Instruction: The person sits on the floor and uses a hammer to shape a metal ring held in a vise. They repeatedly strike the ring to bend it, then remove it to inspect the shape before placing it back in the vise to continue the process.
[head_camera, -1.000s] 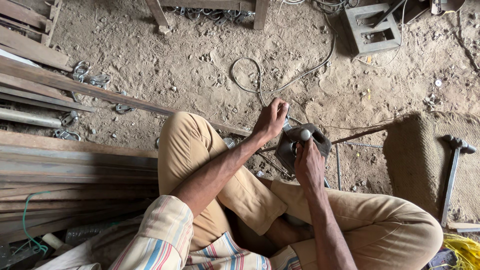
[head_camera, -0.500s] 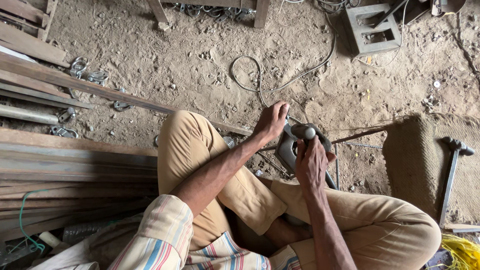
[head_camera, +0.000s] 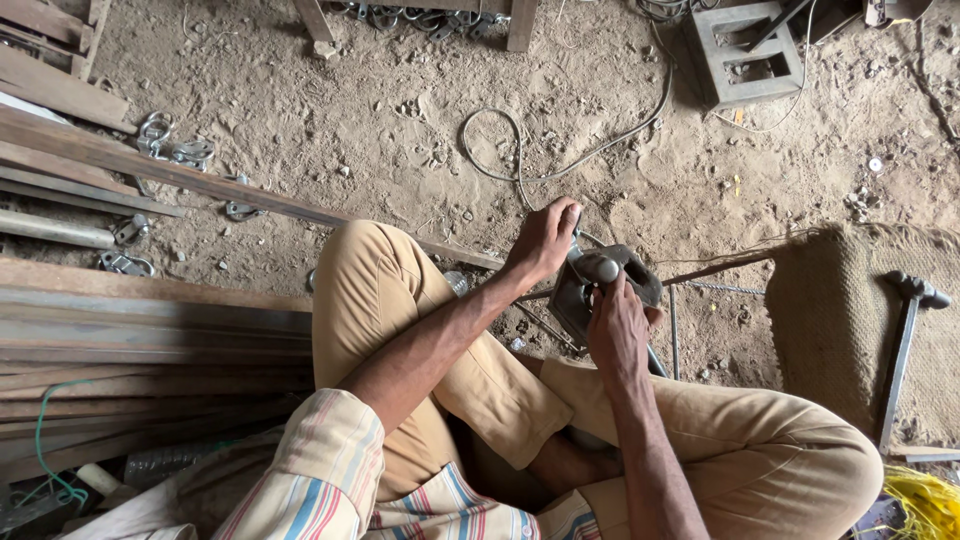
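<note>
Grey grinder (head_camera: 600, 285) seemingly shifted slightly.

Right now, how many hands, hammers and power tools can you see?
Hands: 2, the left hand and the right hand
Power tool: 1, dark, under both hands
Hammer: 1, on the woven mat
Total: 4

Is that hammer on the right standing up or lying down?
Lying down. The hammer rests flat on the woven mat, head pointing away from the person, handle running back toward them. Neither hand touches it.
</note>
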